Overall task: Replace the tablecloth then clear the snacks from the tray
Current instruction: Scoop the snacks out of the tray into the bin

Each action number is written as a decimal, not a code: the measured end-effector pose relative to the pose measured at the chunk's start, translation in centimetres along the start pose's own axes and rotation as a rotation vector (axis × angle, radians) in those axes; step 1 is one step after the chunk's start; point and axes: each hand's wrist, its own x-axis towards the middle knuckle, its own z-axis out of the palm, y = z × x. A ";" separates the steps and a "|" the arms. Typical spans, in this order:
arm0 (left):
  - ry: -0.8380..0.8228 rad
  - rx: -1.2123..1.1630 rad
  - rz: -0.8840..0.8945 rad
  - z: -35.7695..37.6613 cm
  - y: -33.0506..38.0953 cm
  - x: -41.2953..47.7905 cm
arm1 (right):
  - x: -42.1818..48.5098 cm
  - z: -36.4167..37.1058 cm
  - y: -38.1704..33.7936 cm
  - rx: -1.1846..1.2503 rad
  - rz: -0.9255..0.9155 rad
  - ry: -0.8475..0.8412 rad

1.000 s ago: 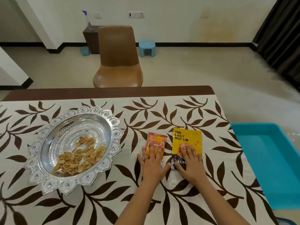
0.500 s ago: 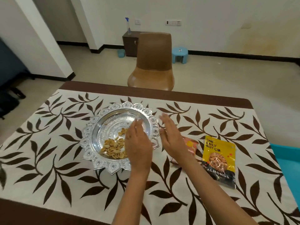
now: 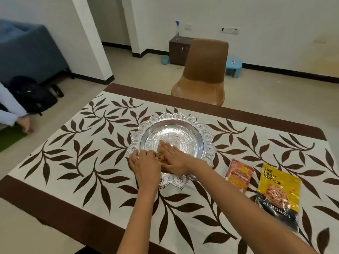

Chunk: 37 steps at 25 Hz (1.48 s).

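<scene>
Both hands meet in the tray (image 3: 183, 125) on the tablecloth (image 3: 77, 162): left hand (image 3: 145, 165) and right hand (image 3: 173, 158) cupped narrowly around the snacks (image 3: 161, 157). Two packets (image 3: 238, 174) lie just right.

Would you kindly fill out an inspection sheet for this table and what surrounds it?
Surface: table covered by leaf-print tablecloth, lying flat.
Job's things: silver tray mid-table; loose snacks piled at its near side, mostly hidden by the hands.
Clutter: orange snack packet and yellow almonds bag flat, right of the tray.
Hands: left hand and right hand cupped around the snacks in the tray; grip unclear.
Cables: nothing seen.
Surroundings: brown chair beyond the table; cabinet with spray bottle; blue stool; black backpack on the floor.
</scene>
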 end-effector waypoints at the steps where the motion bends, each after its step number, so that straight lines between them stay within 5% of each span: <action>1: 0.012 -0.103 0.003 -0.2 0.0 -0.1 | 0.4 0.1 -0.2 0.039 -0.038 0.012; 4: 0.035 -0.380 -0.083 -1.1 0.2 -0.2 | 1.3 -0.1 -0.6 0.071 -0.146 0.057; 11: 0.055 -0.522 -0.135 -1.4 -0.2 -0.2 | 3.5 1.0 -1.0 -0.103 -0.299 0.362; 16: 0.054 -0.857 -0.361 -2.6 1.2 0.7 | 3.7 -0.1 -1.4 -0.133 -0.122 0.367; 19: -0.099 -1.461 -0.595 -2.0 2.7 2.5 | 3.3 -1.4 -1.8 0.363 0.089 0.513; 21: -0.143 -1.664 -0.693 -0.8 3.8 3.5 | 2.9 -2.7 -2.8 0.764 0.192 0.688; 25: -0.253 -2.068 -0.805 0.7 5.7 4.8 | 3.0 -2.8 -4.5 0.894 0.239 0.688; 27: -0.223 -2.153 -0.819 1.1 5.9 4.9 | 2.7 -2.7 -4.8 0.926 0.278 0.660; 31: -0.242 -2.189 -0.935 1.9 5.5 4.9 | 1.1 -3.3 -5.0 1.564 0.202 0.681; 34: -0.140 -2.296 -0.983 1.9 4.7 5.3 | 0.7 -3.3 -2.7 1.369 0.189 0.779; 37: -0.105 -2.345 -0.946 0.4 3.9 5.7 | 1.0 -2.5 0.1 0.842 0.335 0.771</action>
